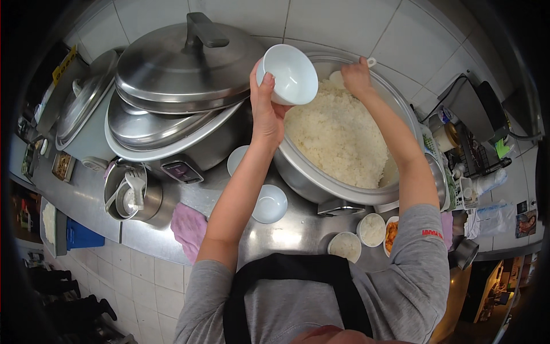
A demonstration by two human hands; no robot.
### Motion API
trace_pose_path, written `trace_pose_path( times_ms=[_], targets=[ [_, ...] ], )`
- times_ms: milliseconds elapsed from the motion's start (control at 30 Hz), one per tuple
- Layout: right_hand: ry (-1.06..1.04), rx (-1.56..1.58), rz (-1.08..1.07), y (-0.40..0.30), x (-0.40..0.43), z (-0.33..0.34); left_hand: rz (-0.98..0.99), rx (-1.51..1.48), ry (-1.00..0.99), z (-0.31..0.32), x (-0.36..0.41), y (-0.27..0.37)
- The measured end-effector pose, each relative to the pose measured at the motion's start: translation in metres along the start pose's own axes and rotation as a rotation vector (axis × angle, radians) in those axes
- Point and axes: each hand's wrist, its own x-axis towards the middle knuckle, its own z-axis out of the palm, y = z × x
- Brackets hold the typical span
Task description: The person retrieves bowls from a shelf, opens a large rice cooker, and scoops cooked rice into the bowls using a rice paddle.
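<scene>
My left hand [268,103] grips a white bowl [296,75], tilted so that its bare inside shows. It is up beside the left rim of a large rice cooker pot [300,165] heaped with cooked white rice [339,137]. At the pot's far side my right hand [356,78] holds a white rice paddle [337,78]; its handle end sticks out past my fist and its blade is partly hidden at the rice. Two more white bowls, one nearer [270,204] and one partly behind my left forearm [237,159], stand on the steel counter [275,236].
Two rice-filled bowls [344,247] [371,229] and a bowl of reddish-orange food [391,234] stand by my right sleeve. Left are a lidded cooker [180,129] with another lid [172,60] on top, a pink cloth [189,230] and a steel pot [150,198] holding white utensils [136,189].
</scene>
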Motion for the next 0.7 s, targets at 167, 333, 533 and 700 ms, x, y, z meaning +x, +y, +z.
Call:
trace_pose_path(
  times_ms=[167,333,533,700],
  targets=[
    [-0.269,0.082,0.017,-0.059,0.013,-0.019,0.014,-0.005,-0.023,-0.003,-0.002,0.002],
    [-0.221,0.130,-0.011,-0.066,-0.001,-0.029,-0.009,0.008,-0.027,0.000,0.000,-0.002],
    [-0.236,0.361,-0.073,-0.088,-0.031,-0.066,-0.038,0.071,-0.022,-0.001,0.003,-0.004],
    [-0.128,0.514,-0.225,-0.093,-0.053,-0.097,-0.052,0.137,-0.030,0.003,0.005,-0.006]
  ],
)
